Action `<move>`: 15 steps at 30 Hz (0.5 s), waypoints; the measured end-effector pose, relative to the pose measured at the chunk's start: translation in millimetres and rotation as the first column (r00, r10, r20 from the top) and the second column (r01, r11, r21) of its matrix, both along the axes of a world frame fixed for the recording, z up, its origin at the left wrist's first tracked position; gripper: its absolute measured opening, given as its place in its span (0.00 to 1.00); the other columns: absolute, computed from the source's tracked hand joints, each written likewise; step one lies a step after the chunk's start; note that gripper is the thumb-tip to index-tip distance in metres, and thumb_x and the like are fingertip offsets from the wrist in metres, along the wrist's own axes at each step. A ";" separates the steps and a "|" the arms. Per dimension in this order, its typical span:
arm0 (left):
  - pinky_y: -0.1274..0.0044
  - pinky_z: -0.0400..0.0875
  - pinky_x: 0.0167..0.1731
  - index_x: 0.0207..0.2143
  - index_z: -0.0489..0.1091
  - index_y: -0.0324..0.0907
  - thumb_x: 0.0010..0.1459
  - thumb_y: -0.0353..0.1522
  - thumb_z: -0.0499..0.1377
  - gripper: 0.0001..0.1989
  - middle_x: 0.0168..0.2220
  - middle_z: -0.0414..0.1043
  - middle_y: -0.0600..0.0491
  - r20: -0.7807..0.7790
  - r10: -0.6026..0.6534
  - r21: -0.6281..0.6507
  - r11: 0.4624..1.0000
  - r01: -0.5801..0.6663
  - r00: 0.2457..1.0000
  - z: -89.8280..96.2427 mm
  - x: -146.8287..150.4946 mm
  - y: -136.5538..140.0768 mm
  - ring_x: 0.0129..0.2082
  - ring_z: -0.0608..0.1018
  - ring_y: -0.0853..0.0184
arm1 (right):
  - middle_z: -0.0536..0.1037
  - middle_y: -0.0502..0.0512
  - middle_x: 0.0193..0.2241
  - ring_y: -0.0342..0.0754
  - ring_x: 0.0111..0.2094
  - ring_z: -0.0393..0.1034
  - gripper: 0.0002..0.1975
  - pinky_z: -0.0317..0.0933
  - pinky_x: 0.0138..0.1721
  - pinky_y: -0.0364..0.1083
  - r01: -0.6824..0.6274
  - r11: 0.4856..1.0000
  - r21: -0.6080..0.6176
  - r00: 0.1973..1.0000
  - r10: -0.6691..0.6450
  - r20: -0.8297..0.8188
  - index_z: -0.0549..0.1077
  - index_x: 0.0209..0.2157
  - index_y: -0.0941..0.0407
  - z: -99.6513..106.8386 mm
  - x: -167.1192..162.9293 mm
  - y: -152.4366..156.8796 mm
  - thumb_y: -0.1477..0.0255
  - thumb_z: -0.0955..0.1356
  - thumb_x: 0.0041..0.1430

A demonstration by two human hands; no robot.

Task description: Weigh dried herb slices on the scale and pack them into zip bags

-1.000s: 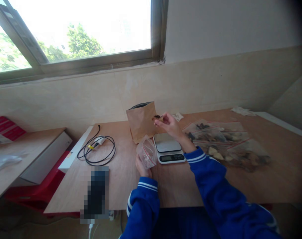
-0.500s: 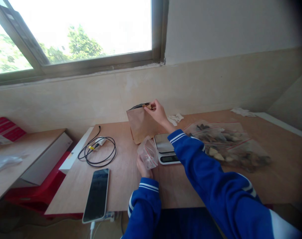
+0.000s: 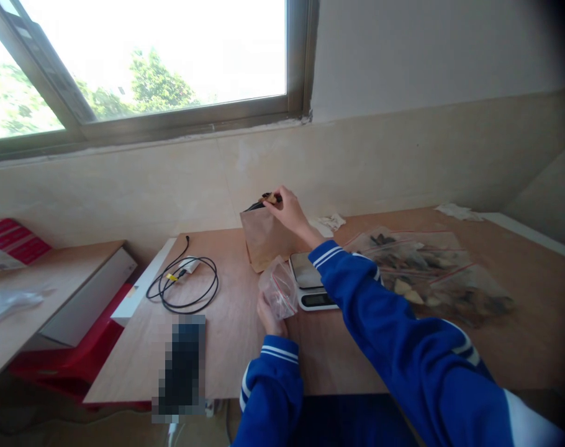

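Observation:
My right hand (image 3: 287, 211) is closed on some brownish dried slices (image 3: 269, 198) at the open top of a brown paper bag (image 3: 266, 239). The bag stands upright behind the scale, its dark inner lining showing at the mouth. My left hand (image 3: 269, 316) grips a small clear zip bag (image 3: 280, 288) with a red seal line, held in front of the paper bag. I cannot make out anything inside the clear bag. Just right of it lies a white kitchen scale (image 3: 305, 271) with a metal plate, partly covered by my right forearm.
Clear zip bags of dried pieces (image 3: 417, 248) lie on the table (image 3: 236, 347) at the right. A coiled black cable (image 3: 215, 279) and a pixelated phone (image 3: 184, 366) are at the left. Crumpled white tissue (image 3: 333, 221) lies near the wall. A red stool (image 3: 72, 366) stands between the tables.
My right hand has moved a little left with the dried slices, further over the paper bag's mouth. My left hand still holds the clear bag in about the same place.

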State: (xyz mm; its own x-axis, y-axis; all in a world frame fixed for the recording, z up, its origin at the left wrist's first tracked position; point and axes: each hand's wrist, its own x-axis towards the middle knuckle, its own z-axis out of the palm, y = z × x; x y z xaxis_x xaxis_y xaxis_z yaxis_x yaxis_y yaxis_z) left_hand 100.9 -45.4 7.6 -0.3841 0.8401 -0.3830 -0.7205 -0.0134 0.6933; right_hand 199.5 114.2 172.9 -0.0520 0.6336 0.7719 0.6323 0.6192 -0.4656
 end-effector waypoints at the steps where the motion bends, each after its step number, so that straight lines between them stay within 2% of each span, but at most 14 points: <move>1: 0.72 0.75 0.35 0.37 0.74 0.35 0.56 0.34 0.53 0.14 0.33 0.77 0.47 0.001 -0.002 0.000 1.000 0.002 1.000 -0.1 -0.3 -0.1 0.34 0.79 0.63 | 0.71 0.60 0.38 0.52 0.41 0.65 0.12 0.58 0.46 0.50 0.032 0.999 0.002 0.999 -0.032 0.034 0.66 0.38 0.57 -0.9 -0.5 -1.6 0.62 0.64 0.59; 7: 0.72 0.74 0.36 0.38 0.73 0.35 0.57 0.33 0.53 0.13 0.34 0.77 0.47 -0.009 -0.008 0.015 1.000 0.009 1.000 4.1 -0.1 -2.9 0.36 0.79 0.61 | 0.66 0.66 0.47 0.60 0.49 0.60 0.19 0.52 0.49 0.59 0.261 0.965 -0.026 0.944 -0.250 0.217 0.70 0.42 0.57 0.9 1.2 -16.3 0.57 0.62 0.60; 9: 0.72 0.74 0.38 0.38 0.73 0.36 0.57 0.33 0.53 0.12 0.35 0.77 0.47 -0.010 -0.012 0.021 1.000 0.012 1.000 5.2 0.1 -3.0 0.38 0.79 0.61 | 0.65 0.67 0.50 0.62 0.51 0.58 0.20 0.50 0.50 0.62 0.284 0.958 -0.035 0.936 -0.270 0.225 0.70 0.45 0.57 0.1 2.3 -21.2 0.56 0.61 0.61; 12: 0.71 0.74 0.40 0.39 0.73 0.37 0.58 0.33 0.52 0.13 0.36 0.77 0.47 0.002 -0.027 0.011 1.000 0.027 1.000 5.6 -0.2 -2.2 0.40 0.79 0.60 | 0.60 0.66 0.55 0.61 0.53 0.56 0.23 0.49 0.51 0.62 0.279 0.959 -0.039 0.939 -0.264 0.220 0.64 0.54 0.54 -4.4 3.2 -26.0 0.58 0.59 0.62; 15: 0.70 0.74 0.40 0.38 0.73 0.37 0.57 0.33 0.52 0.12 0.35 0.77 0.47 0.008 -0.033 -0.008 0.999 0.033 0.999 6.2 -0.8 -2.0 0.39 0.79 0.59 | 0.58 0.63 0.57 0.60 0.56 0.54 0.20 0.48 0.52 0.62 0.250 0.967 -0.043 0.934 -0.229 0.274 0.64 0.54 0.49 -11.1 3.7 -28.3 0.61 0.58 0.64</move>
